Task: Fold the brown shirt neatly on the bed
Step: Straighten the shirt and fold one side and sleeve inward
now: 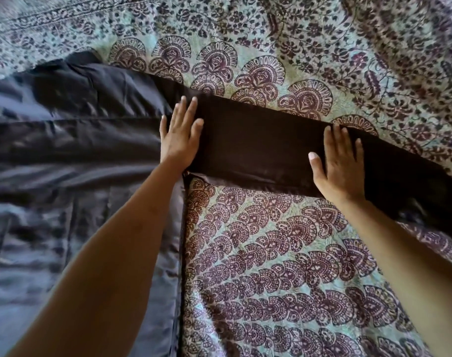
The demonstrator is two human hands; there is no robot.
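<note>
The dark brown shirt (65, 155) lies spread flat on the bed, its body filling the left side of the view. One long sleeve (258, 145) stretches out to the right across the patterned cover. My left hand (179, 132) presses flat with straight fingers where the sleeve joins the body. My right hand (340, 163) lies flat on the sleeve further right, fingers straight and spread. The sleeve's far end runs toward the right edge of the view.
The bed is covered by a pale green bedspread (284, 266) with a purple paisley print, which shows above and below the sleeve. The shirt body runs off the left edge of the view.
</note>
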